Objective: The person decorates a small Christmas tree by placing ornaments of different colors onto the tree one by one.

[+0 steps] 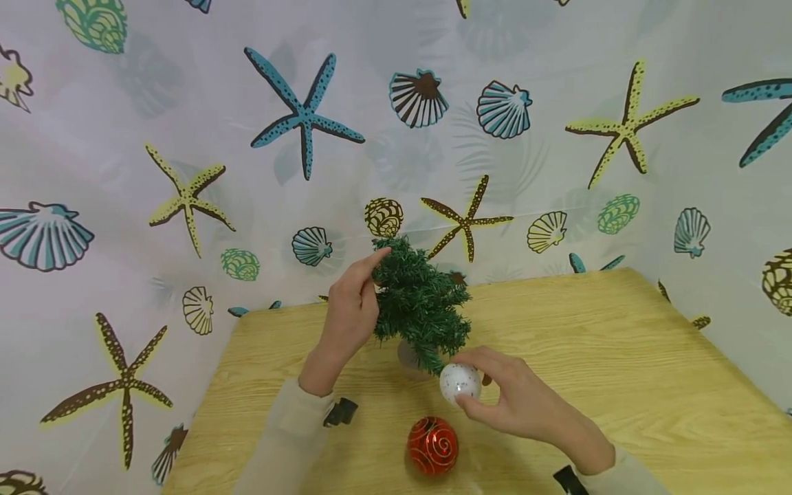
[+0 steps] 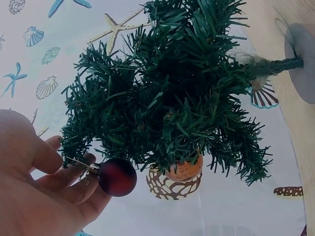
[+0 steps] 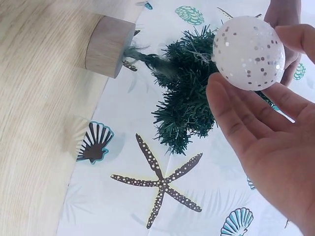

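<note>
A small artificial Christmas tree stands on a round wooden base. My left hand is at its upper left side; thumb and fingers pinch a branch tip in the left wrist view. Beside those fingers hangs a dark red bauble with a metal cap, hidden in the head view. An orange bauble shows under the branches. Between thumb and fingertips, my right hand holds a white glittery bauble, which is just in front of the lowest branch.
On the wooden table, a shiny red bauble with gold swirls lies in front of the tree, below the right hand. A white curtain printed with shells and starfish runs behind and along both sides.
</note>
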Tool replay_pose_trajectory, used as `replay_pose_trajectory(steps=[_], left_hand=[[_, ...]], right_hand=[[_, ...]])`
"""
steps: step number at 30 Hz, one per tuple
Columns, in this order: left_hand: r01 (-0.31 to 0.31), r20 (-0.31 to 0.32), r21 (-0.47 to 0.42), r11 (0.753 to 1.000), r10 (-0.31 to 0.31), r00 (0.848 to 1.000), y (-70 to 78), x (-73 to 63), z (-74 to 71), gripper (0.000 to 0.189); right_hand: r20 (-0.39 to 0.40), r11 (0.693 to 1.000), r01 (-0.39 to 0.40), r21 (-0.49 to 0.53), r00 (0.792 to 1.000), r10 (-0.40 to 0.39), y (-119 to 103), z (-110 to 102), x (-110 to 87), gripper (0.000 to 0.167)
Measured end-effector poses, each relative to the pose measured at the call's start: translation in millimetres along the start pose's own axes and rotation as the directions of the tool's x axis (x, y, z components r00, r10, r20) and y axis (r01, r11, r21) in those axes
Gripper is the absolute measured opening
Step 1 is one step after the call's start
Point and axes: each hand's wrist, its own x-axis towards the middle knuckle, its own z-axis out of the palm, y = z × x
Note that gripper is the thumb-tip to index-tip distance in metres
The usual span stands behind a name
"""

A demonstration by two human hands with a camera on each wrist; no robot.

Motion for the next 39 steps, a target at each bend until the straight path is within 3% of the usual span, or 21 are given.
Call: replay_pose_trajectory(steps=[10,16,21,24,27,30,32,35,37,39], left_hand=[[-0.031,-0.064,0.026,0.999,0.033,0.997,13.7,-1.4,-6.1,0.043],[-0.101,-0.098,0.097,0.990,0.110,0.989,21.7,-6.9,-6.6,0.041],[-0.157,-0.136,0.097,0.983,0.169,0.976,29.1,-15.1,-3.8,0.033],[-0.189,-0.126,0.086,0.978,0.199,0.972,32.8,-18.9,-0.8,0.026],[-0.217,-0.042,0.035,0.975,0.219,0.975,34.4,-21.8,0.3,0.021],[-0.196,0.117,-0.048,0.980,0.200,0.973,34.2,-24.4,-0.7,0.020],[-0.157,0.230,-0.104,0.982,0.177,0.957,35.5,-25.7,-1.9,0.022],[-0.099,0.361,-0.138,0.986,0.143,0.921,38.4,-26.9,-2.8,0.026],[-0.081,0.411,-0.139,0.987,0.132,0.902,39.7,-27.5,-2.3,0.028],[-0.072,0.435,-0.128,0.989,0.121,0.892,40.3,-27.9,-1.2,0.028]], right_hand=[[-0.156,0.991,0.132,-0.002,0.979,-0.130,-5.5,-8.0,12.2,0.052],[-0.183,0.991,0.137,-0.008,0.974,-0.136,-9.6,-11.9,17.0,0.058],[-0.192,0.991,0.131,-0.007,0.973,-0.130,-11.5,-15.3,18.5,0.060],[-0.194,0.993,0.120,-0.001,0.974,-0.118,-13.8,-17.8,18.6,0.061],[-0.198,0.993,0.115,0.006,0.974,-0.111,-16.3,-20.0,19.3,0.062],[-0.208,0.991,0.132,0.006,0.970,-0.128,-16.6,-20.5,20.1,0.064],[-0.217,0.989,0.147,0.011,0.966,-0.142,-16.4,-20.8,20.5,0.064],[-0.231,0.986,0.165,0.013,0.960,-0.157,-16.6,-20.9,20.7,0.066],[-0.233,0.986,0.163,0.020,0.960,-0.154,-17.6,-21.2,20.9,0.065],[-0.234,0.986,0.163,0.024,0.960,-0.153,-18.7,-21.3,21.2,0.064]])
